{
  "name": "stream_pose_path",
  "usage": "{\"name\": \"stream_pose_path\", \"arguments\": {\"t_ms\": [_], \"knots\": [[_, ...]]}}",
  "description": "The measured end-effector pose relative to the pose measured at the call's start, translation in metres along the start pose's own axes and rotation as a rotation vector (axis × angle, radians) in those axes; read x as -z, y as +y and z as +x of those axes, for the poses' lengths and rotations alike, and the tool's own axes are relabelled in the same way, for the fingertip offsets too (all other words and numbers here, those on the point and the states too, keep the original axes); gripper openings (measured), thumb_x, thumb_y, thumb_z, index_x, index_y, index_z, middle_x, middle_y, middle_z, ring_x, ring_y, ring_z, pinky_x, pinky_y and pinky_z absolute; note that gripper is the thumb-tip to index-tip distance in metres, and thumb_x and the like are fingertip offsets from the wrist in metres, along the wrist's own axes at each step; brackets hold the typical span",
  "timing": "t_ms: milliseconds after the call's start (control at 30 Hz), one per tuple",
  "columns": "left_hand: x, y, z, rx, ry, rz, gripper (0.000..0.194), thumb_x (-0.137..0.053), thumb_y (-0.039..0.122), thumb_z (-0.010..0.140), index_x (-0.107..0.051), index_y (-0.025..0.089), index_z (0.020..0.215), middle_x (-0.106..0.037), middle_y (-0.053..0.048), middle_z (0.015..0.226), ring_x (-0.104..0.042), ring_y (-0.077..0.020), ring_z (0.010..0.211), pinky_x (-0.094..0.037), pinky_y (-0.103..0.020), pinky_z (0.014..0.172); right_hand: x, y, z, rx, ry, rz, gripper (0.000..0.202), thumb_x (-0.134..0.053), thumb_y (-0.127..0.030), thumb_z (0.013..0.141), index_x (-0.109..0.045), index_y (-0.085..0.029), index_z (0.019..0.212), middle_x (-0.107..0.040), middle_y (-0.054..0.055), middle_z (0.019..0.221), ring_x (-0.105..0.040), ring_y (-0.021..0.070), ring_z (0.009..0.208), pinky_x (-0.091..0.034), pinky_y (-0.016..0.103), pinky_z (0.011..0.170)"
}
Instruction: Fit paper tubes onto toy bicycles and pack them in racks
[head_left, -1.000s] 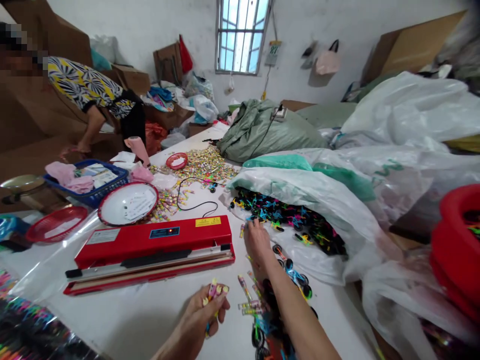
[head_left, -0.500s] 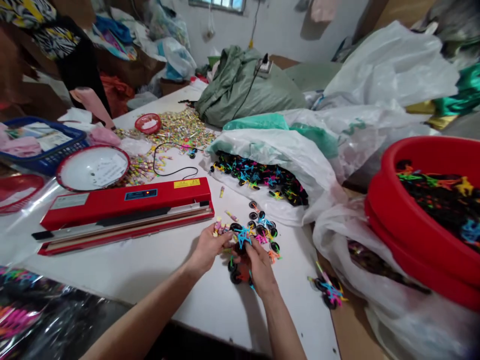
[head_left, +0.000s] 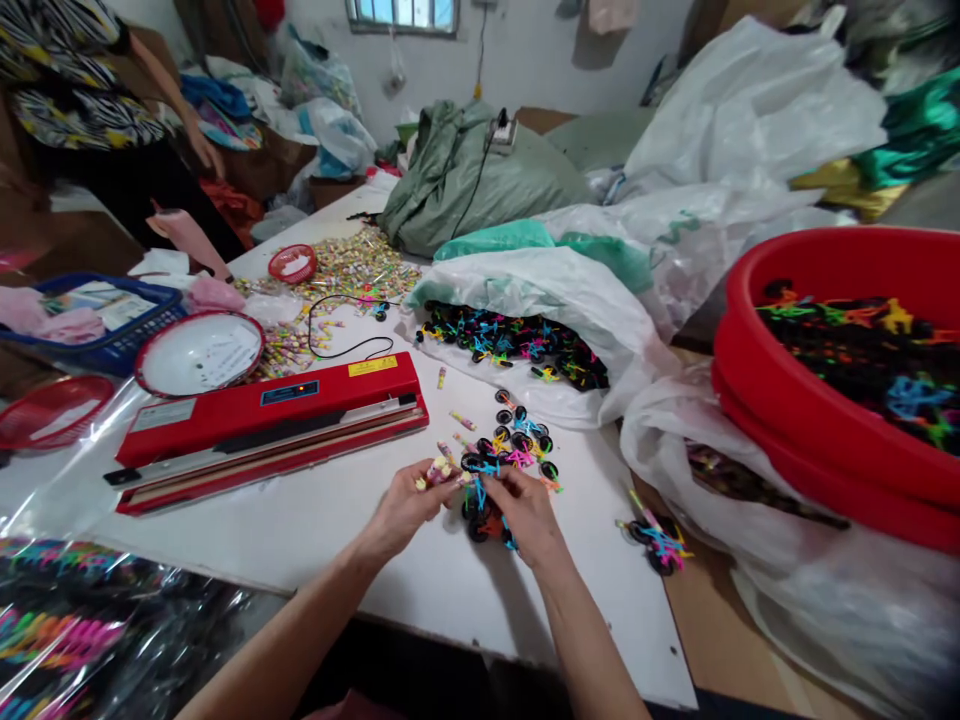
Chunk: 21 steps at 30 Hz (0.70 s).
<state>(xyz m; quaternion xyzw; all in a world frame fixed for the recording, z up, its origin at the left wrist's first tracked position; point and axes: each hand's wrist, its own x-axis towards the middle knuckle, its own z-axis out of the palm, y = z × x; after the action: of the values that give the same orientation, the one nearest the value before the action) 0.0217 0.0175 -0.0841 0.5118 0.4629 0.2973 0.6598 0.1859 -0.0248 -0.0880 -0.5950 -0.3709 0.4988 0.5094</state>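
Observation:
My left hand is closed around a few small patterned tubes with pale ends. Close beside it, my right hand pinches a blue toy bicycle with black wheels. The fingertips of both hands nearly meet at the bicycle, and one tube lies between them there. Just beyond the hands lies a cluster of toy bicycles in several colours on the white table. A few loose tubes rest near them. Below my right fingers, more wheels and an orange part are partly hidden.
A red heat sealer stands to the left. An open white sack spills black-wheeled bicycles at the back. A red tub of bicycles is at the right. Behind the sealer lies a tube heap. A person stands far left.
The blue bicycle has tilted and dropped slightly between my hands. The tubes in my left hand show more fully. The view has shifted, and the person at left shows more.

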Motion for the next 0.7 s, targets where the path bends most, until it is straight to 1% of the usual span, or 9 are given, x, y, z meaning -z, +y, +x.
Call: {"name": "stream_pose_path", "arguments": {"t_ms": [67,133,233,300,367,433,500,600,700], "knots": [[0.001,0.0,-0.001,-0.002,-0.007,-0.001,0.033,-0.068,0.04,0.07,-0.059,0.012,0.083,-0.051,0.003,0.055,-0.031,-0.0041,0.043,-0.02,-0.018,0.04,-0.004,-0.002,-0.004,-0.062,-0.018,0.094,0.029,-0.064,-0.044,0.069,-0.054,-0.018,0.064,-0.042,-0.007,0.048,-0.036,0.0077,0.043,-0.028,0.019,0.04],[0.002,-0.001,-0.004,-0.011,-0.041,0.007,0.032,-0.068,0.039,0.07,-0.06,0.011,0.084,-0.052,0.002,0.054,-0.032,-0.0044,0.042,-0.021,-0.018,0.041,-0.007,-0.004,-0.008,-0.108,-0.079,0.148,0.031,-0.066,-0.046,0.067,-0.052,-0.018,0.063,-0.044,-0.007,0.047,-0.035,0.0069,0.04,-0.028,0.019,0.038],[0.005,-0.004,-0.009,-0.021,-0.09,0.072,0.03,-0.069,0.039,0.068,-0.062,0.011,0.078,-0.052,0.002,0.054,-0.037,-0.0059,0.045,-0.025,-0.019,0.043,-0.01,-0.002,-0.014,-0.132,-0.142,0.172,0.033,-0.065,-0.047,0.065,-0.052,-0.017,0.062,-0.044,-0.006,0.048,-0.033,0.0065,0.04,-0.027,0.02,0.038],[0.005,-0.01,-0.012,-0.043,-0.083,0.148,0.028,-0.069,0.038,0.068,-0.064,0.011,0.075,-0.053,0.002,0.055,-0.04,-0.0076,0.05,-0.03,-0.019,0.048,-0.011,0.001,-0.017,-0.051,-0.057,0.061,0.03,-0.062,-0.043,0.067,-0.05,-0.018,0.059,-0.042,-0.006,0.048,-0.034,0.0072,0.044,-0.027,0.02,0.042],[0.001,-0.018,-0.015,-0.062,-0.017,0.206,0.027,-0.068,0.038,0.069,-0.065,0.012,0.076,-0.053,0.002,0.057,-0.042,-0.0088,0.053,-0.032,-0.02,0.051,-0.01,0.005,-0.022,0.055,0.076,-0.141,0.027,-0.059,-0.038,0.07,-0.047,-0.018,0.057,-0.039,-0.006,0.049,-0.035,0.0083,0.048,-0.027,0.02,0.046],[-0.009,-0.025,-0.016,-0.054,0.058,0.216,0.026,-0.066,0.037,0.07,-0.065,0.012,0.076,-0.052,0.002,0.057,-0.042,-0.0095,0.054,-0.032,-0.02,0.052,-0.008,0.007,-0.026,0.115,0.157,-0.319,0.025,-0.056,-0.035,0.073,-0.046,-0.019,0.056,-0.038,-0.006,0.051,-0.036,0.0092,0.05,-0.028,0.021,0.048],[-0.024,-0.028,-0.016,-0.028,0.077,0.188,0.024,-0.065,0.037,0.07,-0.064,0.013,0.072,-0.052,0.002,0.055,-0.042,-0.0101,0.053,-0.032,-0.021,0.051,-0.003,0.009,-0.03,0.139,0.172,-0.446,0.024,-0.053,-0.035,0.076,-0.046,-0.02,0.059,-0.04,-0.006,0.051,-0.037,0.0097,0.05,-0.028,0.021,0.049],[-0.047,-0.023,-0.014,0.009,0.035,0.116,0.025,-0.067,0.038,0.069,-0.063,0.014,0.069,-0.055,0.001,0.056,-0.045,-0.0114,0.054,-0.034,-0.022,0.052,0.009,0.009,-0.034,0.197,0.185,-0.615,0.024,-0.051,-0.036,0.079,-0.047,-0.02,0.062,-0.044,-0.005,0.052,-0.039,0.0101,0.049,-0.029,0.022,0.049],[-0.054,-0.017,-0.009,0.065,0.032,0.039,0.028,-0.066,0.042,0.069,-0.062,0.014,0.071,-0.057,0.0,0.058,-0.045,-0.0105,0.051,-0.033,-0.021,0.048,0.036,0.005,-0.034,0.197,0.169,-0.686,0.028,-0.048,-0.041,0.081,-0.048,-0.021,0.062,-0.044,-0.005,0.051,-0.041,0.0112,0.048,-0.03,0.022,0.048]]}}
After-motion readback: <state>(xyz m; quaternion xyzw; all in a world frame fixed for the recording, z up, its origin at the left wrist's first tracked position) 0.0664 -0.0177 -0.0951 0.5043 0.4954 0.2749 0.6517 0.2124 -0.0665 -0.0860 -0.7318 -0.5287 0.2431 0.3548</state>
